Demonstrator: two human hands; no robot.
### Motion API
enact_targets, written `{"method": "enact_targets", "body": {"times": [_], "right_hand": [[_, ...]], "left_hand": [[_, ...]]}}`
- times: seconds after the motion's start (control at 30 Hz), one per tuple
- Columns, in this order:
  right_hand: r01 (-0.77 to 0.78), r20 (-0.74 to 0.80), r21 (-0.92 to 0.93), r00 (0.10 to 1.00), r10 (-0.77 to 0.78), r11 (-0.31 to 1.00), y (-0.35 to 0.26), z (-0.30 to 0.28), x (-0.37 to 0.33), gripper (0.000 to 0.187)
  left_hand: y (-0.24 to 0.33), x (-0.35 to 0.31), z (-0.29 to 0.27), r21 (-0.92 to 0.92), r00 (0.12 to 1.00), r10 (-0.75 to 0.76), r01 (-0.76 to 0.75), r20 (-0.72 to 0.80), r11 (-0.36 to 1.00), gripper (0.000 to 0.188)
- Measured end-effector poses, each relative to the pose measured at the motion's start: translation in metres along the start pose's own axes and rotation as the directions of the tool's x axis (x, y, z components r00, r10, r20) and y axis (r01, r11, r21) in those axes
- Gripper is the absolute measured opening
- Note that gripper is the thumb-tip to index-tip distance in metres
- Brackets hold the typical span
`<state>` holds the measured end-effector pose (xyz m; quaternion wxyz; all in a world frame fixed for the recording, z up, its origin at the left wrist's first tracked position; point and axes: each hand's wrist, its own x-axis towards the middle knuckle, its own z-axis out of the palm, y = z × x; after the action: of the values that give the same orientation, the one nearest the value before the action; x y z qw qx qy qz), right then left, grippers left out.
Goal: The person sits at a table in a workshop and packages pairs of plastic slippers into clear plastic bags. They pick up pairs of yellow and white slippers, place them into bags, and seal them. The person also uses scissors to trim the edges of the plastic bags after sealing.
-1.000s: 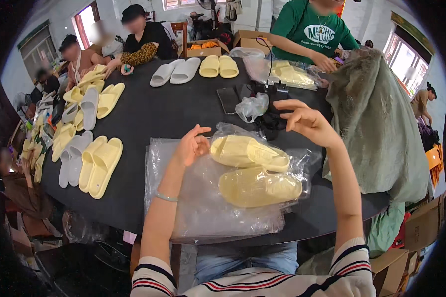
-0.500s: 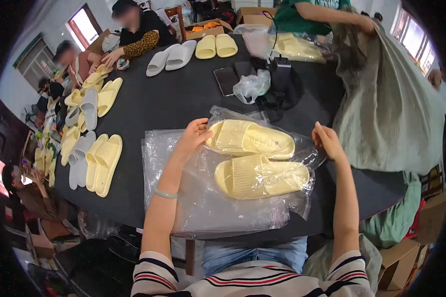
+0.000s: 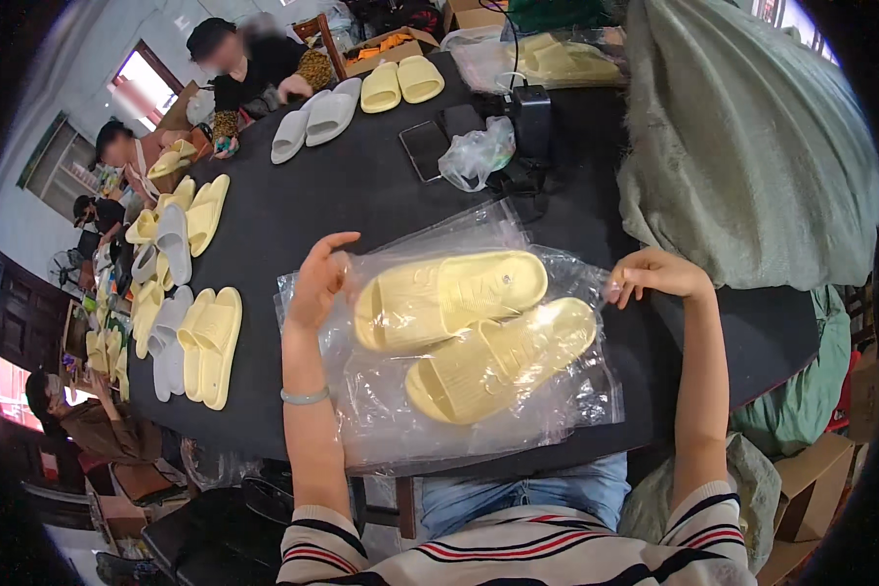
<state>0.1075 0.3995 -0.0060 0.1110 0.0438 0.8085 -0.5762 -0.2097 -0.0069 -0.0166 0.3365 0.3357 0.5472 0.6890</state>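
Observation:
A pair of pale yellow slippers [image 3: 503, 359] lies side by side in a clear plastic bag [image 3: 581, 396], toes to the left and heels to the right. The bag rests on a stack of flat clear bags [image 3: 371, 444] at the table's near edge. My right hand [image 3: 662, 276] pinches the bag's right edge between thumb and fingers. Beside the bag's left end, my left hand [image 3: 319, 281] is raised with thumb and forefinger apart, holding nothing that I can see. A pale bangle [image 3: 306, 397] circles my left wrist.
Yellow and grey slippers [image 3: 208, 347] line the table's left side, with more pairs [image 3: 334, 112] at the far edge. A phone [image 3: 424, 151], a crumpled plastic bag [image 3: 479, 154] and a black box [image 3: 530, 122] sit beyond my work. A large grey-green sack [image 3: 752, 166] covers the right side.
The bagged slippers have shifted left and turned slightly. My left hand has come off the bag's left side, while my right has closed on its right edge. The sack has dropped lower onto the table.

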Motion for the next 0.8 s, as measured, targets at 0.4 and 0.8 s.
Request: {"method": "enact_targets", "body": {"times": [0.4, 0.8], "right_hand": [[0.121, -0.060, 0.326, 0.992, -0.107, 0.938, 0.006, 0.003, 0.006, 0.027], [0.228, -0.088, 0.935, 0.891, -0.445, 0.273, 0.004, 0.085, 0.050, 0.013]], "left_hand": [[-0.016, 0.009, 0.004, 0.217, 0.920, 0.002, 0.090, -0.391, 0.972, 0.022], [-0.036, 0.014, -0.016, -0.017, 0.899, -0.105, 0.108, -0.425, 0.994, 0.023]]}}
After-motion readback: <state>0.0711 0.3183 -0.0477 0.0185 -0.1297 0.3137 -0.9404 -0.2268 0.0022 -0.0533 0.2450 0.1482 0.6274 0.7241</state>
